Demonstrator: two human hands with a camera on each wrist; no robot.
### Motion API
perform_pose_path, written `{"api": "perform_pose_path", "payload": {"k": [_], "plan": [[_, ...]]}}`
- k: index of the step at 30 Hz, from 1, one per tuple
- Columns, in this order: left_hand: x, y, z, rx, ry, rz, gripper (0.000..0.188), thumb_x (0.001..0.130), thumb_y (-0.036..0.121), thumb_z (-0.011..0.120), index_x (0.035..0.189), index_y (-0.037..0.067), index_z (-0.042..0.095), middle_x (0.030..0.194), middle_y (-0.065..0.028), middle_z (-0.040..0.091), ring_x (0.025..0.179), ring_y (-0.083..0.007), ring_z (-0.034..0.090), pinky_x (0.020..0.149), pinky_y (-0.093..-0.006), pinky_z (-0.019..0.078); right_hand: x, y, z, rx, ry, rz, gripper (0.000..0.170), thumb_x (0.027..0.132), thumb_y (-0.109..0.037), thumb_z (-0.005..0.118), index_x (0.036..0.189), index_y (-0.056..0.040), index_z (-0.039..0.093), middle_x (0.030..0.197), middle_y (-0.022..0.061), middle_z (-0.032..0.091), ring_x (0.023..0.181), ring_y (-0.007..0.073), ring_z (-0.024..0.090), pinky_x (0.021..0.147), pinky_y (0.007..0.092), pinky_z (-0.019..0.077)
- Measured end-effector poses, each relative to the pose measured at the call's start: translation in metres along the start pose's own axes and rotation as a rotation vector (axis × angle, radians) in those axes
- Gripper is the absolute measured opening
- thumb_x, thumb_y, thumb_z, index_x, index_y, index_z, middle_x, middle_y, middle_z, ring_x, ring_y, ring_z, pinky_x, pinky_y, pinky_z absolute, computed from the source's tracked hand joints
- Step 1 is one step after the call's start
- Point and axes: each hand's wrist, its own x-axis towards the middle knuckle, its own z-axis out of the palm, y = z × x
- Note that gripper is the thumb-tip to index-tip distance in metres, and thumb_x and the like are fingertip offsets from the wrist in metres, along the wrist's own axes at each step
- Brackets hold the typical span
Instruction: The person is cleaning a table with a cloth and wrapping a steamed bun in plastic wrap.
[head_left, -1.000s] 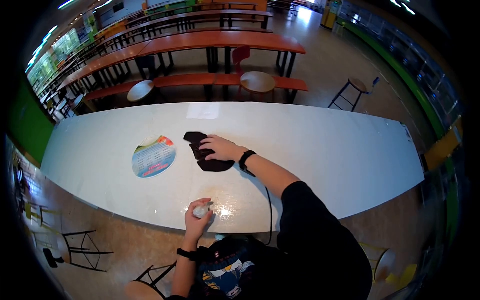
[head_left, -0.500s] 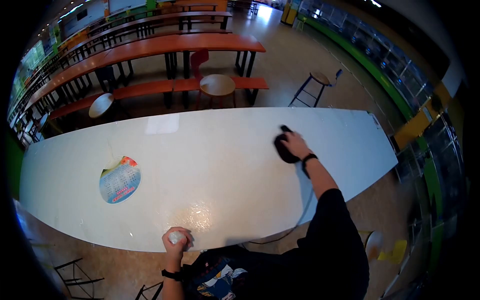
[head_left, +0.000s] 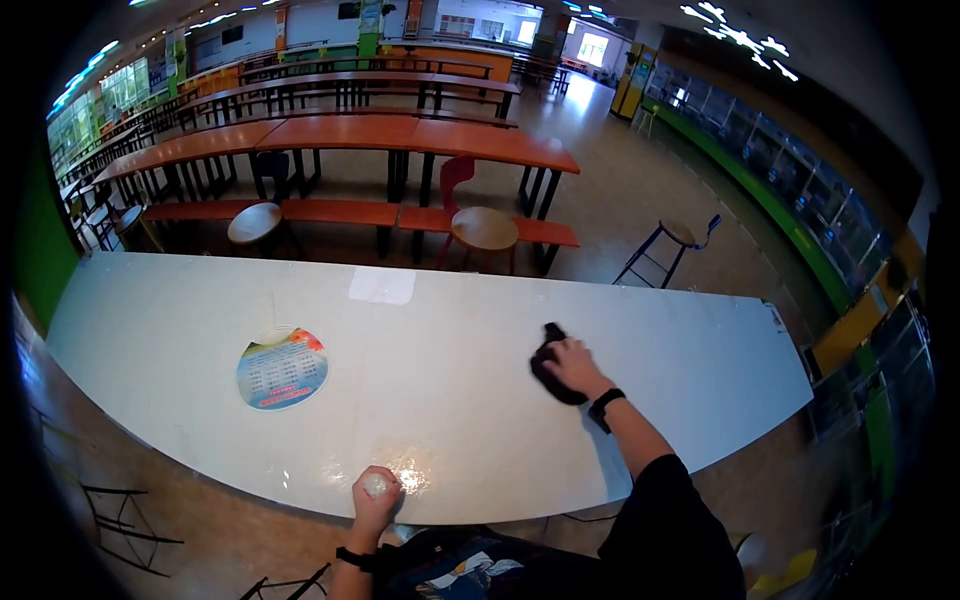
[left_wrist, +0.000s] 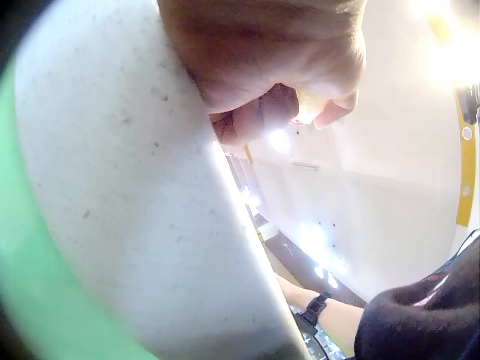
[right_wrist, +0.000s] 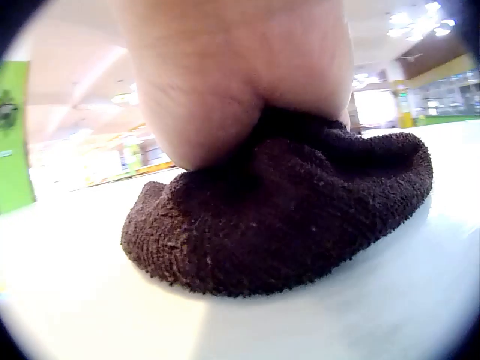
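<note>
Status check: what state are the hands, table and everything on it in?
Left hand, curled round a pale object
Pale object, held, partly hidden
Right hand, gripping the cloth
Cloth, bunched on the table
Table, shiny patch by left hand; wetness unclear
Disc, flat, printed side up
Pale rectangle, flat at far side

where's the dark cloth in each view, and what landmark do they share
Head: right of centre, the cloth lies under the right hand.
Left wrist: not in it.
Right wrist: it fills the middle, below the hand.
Shared landmark: the white table.
</note>
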Motion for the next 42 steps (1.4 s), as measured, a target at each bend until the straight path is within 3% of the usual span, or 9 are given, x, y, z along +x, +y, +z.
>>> {"api": "perform_pose_path", "payload": {"k": [4, 7, 10, 15, 23, 29, 35, 38, 42], "plan": [[0.002, -0.004, 0.000, 0.068, 0.052, 0.104, 0.014, 0.076, 0.002, 0.061, 0.088, 0.003, 0.057, 0.084, -0.0050, 0.060, 0.081, -0.0125, 0.056, 0.076, -0.0279, 0.0467, -0.065, -0.135, -0.010, -0.041, -0.094, -0.409, 0.040, 0.087, -0.034, 0.064, 0.118, -0.0111, 0.056, 0.116, 0.0166, 0.054, 0.108, 0.0345, 0.051, 0.087, 0.0486, 0.0438], [-0.001, -0.001, 0.000, -0.581, -0.069, -0.150, 0.034, 0.079, 0.006, 0.062, 0.109, 0.004, 0.049, 0.067, -0.0024, 0.046, 0.044, -0.0108, 0.039, 0.040, -0.0261, 0.0350, -0.133, -0.187, -0.018, 0.135, -0.061, -0.576, 0.042, 0.081, -0.029, 0.070, 0.119, -0.0142, 0.059, 0.118, 0.0142, 0.053, 0.112, 0.0357, 0.049, 0.093, 0.0483, 0.0426], [-0.003, -0.003, -0.004, -0.582, -0.197, -0.065, 0.047, 0.077, 0.017, 0.071, 0.111, -0.007, 0.049, 0.064, -0.0141, 0.058, 0.053, -0.0265, 0.060, 0.052, -0.0423, 0.0560, -0.171, -0.185, -0.025, 0.222, -0.091, -0.460, 0.042, 0.069, -0.016, 0.077, 0.109, -0.0154, 0.063, 0.120, 0.0126, 0.053, 0.118, 0.0386, 0.047, 0.098, 0.0501, 0.0405], [-0.004, -0.004, -0.002, -0.496, -0.319, -0.017, 0.029, 0.079, 0.021, 0.066, 0.095, -0.001, 0.057, 0.102, -0.0275, 0.068, 0.102, -0.0359, 0.066, 0.091, -0.0425, 0.0517, -0.211, -0.052, -0.016, 0.105, 0.147, 0.173, 0.039, 0.076, -0.004, 0.069, 0.112, -0.0087, 0.059, 0.126, 0.0202, 0.051, 0.118, 0.0412, 0.047, 0.100, 0.0500, 0.0387], [0.007, 0.013, 0.004, -0.324, -0.329, -0.020, 0.017, 0.083, -0.004, 0.064, 0.099, 0.001, 0.061, 0.131, -0.0212, 0.057, 0.112, -0.0255, 0.062, 0.093, -0.0337, 0.0503, -0.333, 0.239, -0.019, -0.214, 0.210, 0.871, 0.044, 0.095, -0.034, 0.056, 0.133, -0.0142, 0.050, 0.127, 0.0263, 0.047, 0.113, 0.0481, 0.049, 0.094, 0.0544, 0.0428], [0.009, 0.020, 0.004, -0.215, -0.211, -0.009, 0.022, 0.083, -0.004, 0.068, 0.103, 0.002, 0.059, 0.129, -0.0170, 0.058, 0.097, -0.0164, 0.064, 0.084, -0.0296, 0.0532, -0.253, 0.251, 0.011, 0.051, 0.169, 0.605, 0.054, 0.087, -0.019, 0.058, 0.137, -0.0039, 0.045, 0.139, 0.0279, 0.041, 0.126, 0.0457, 0.041, 0.106, 0.0493, 0.0350], [0.006, 0.024, -0.002, -0.182, -0.297, -0.135, 0.026, 0.077, -0.003, 0.075, 0.083, 0.007, 0.052, 0.086, -0.0024, 0.055, 0.077, -0.0097, 0.056, 0.066, -0.0254, 0.0489, -0.136, -0.028, 0.003, 0.262, 0.029, 0.003, 0.066, 0.069, -0.009, 0.060, 0.134, -0.0027, 0.048, 0.143, 0.0257, 0.036, 0.133, 0.0443, 0.032, 0.114, 0.0486, 0.0263], [0.009, 0.011, 0.000, -0.052, -0.265, 0.192, 0.029, 0.072, -0.008, 0.076, 0.081, 0.006, 0.052, 0.088, -0.0043, 0.056, 0.079, -0.0117, 0.055, 0.067, -0.0262, 0.0473, -0.114, -0.156, 0.006, 0.262, -0.002, -0.232, 0.062, 0.068, -0.008, 0.060, 0.130, -0.0057, 0.052, 0.141, 0.0258, 0.040, 0.128, 0.0481, 0.036, 0.110, 0.0535, 0.0294], [0.005, 0.009, -0.001, -0.364, -0.351, 0.115, 0.020, 0.083, 0.013, 0.070, 0.078, 0.004, 0.053, 0.082, -0.0027, 0.056, 0.077, -0.0117, 0.051, 0.073, -0.0260, 0.0422, -0.112, -0.267, 0.024, 0.334, -0.070, -0.479, 0.060, 0.072, -0.012, 0.063, 0.131, -0.0086, 0.053, 0.141, 0.0224, 0.040, 0.134, 0.0475, 0.031, 0.113, 0.0576, 0.0234]]}}
